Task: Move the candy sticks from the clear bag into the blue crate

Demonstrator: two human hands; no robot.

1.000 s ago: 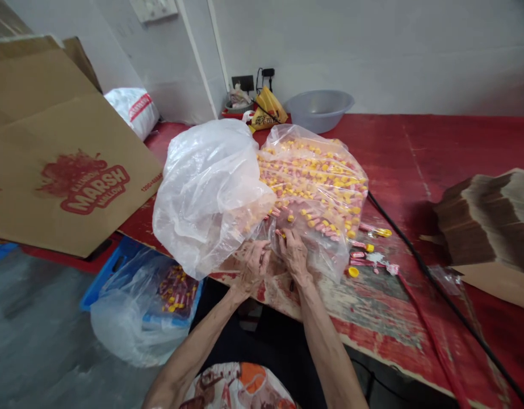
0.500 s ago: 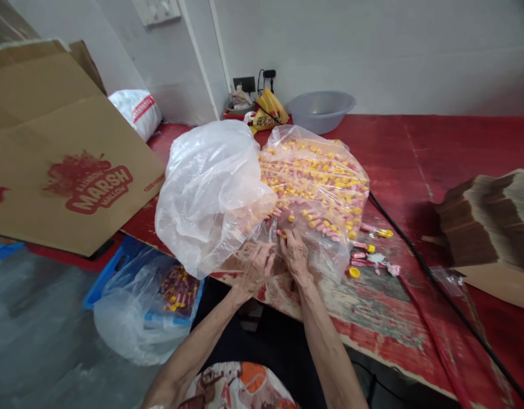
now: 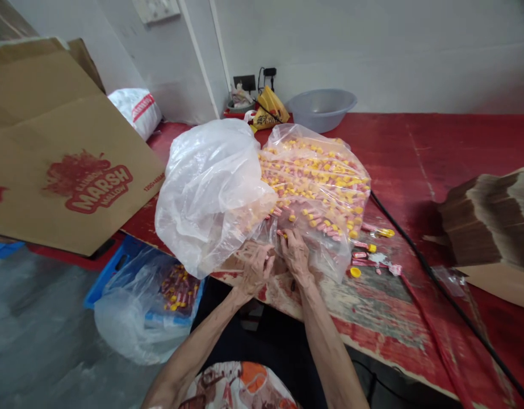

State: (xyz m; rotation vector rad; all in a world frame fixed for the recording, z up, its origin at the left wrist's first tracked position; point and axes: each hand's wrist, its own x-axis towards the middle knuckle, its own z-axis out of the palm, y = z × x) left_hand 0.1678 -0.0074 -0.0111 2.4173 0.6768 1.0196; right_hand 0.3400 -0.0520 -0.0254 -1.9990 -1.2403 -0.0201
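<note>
A clear plastic bag (image 3: 317, 165) full of small pink tubes with yellow caps lies on the worn red table. My right hand (image 3: 294, 254) is at its near edge, fingers closed around one pink tube with a yellow cap (image 3: 283, 234). Just to its left, my left hand (image 3: 256, 264) is curled near the table's front edge. Its fingers are pressed together, and what they hold is too small to make out. The bag's puffed-up, cloudy part (image 3: 210, 187) rises behind my left hand. To the right lie a few loose tubes (image 3: 364, 246) and a yellow cap (image 3: 355, 272).
A printed cardboard box (image 3: 74, 147) leans at left. Below it, a blue crate (image 3: 104, 278) holds a bag of similar tubes. A grey basin (image 3: 321, 108) stands at the back. A black cable (image 3: 423, 264) crosses the table near folded cardboard (image 3: 491, 221) at right.
My left hand has turned slightly and its fingers have curled in more. The right hand stays almost in place with the tube.
</note>
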